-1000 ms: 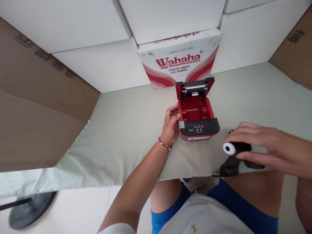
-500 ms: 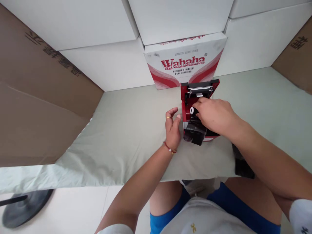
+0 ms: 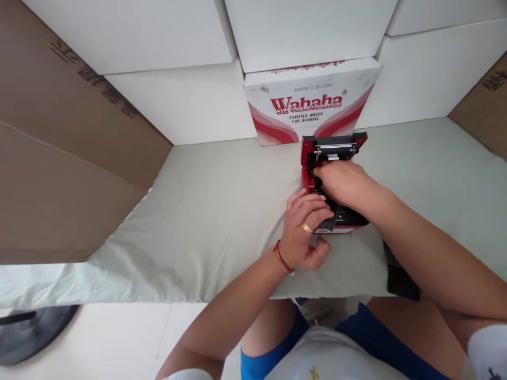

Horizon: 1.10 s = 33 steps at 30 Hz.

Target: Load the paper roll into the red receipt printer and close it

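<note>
The red-and-black printer (image 3: 308, 181) sits at 3 o'clock in view, boxy and smooth-shelled: lid (image 3: 335, 141) raised toward 12, front panel (image 3: 352, 216) toward 6, cylindrical roller (image 3: 336, 149) aligned 9-to-3. Body long axis: unclear. My right hand (image 3: 344, 182) reaches inside; I cannot tell its grasp. My left hand (image 3: 306, 227) bends fingers over thin, glossy black film (image 3: 331, 220); pinch indeterminable.

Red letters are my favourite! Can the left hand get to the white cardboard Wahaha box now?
Probably yes: the white cardboard Wahaha box shows left of the red-and-black plastic machine, so the left hand could go around over the pale green cloth.
</note>
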Each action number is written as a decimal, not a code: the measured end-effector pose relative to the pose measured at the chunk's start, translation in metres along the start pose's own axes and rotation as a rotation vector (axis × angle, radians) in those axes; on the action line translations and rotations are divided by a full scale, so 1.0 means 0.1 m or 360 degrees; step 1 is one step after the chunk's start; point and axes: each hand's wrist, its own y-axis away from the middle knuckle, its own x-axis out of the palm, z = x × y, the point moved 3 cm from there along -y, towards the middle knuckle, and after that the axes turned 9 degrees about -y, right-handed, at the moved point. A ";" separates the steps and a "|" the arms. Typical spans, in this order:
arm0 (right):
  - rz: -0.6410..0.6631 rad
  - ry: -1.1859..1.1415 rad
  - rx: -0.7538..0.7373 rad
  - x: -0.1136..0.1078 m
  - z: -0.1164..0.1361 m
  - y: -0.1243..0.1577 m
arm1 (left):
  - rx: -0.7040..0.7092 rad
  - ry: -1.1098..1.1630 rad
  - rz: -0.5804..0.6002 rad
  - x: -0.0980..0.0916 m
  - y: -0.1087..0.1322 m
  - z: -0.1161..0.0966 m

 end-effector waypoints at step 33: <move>-0.1172 -0.1183 -0.0323 -0.01 -0.58 0.80 | 0.0277 -0.0642 -0.0027 0.04 -0.08 -0.29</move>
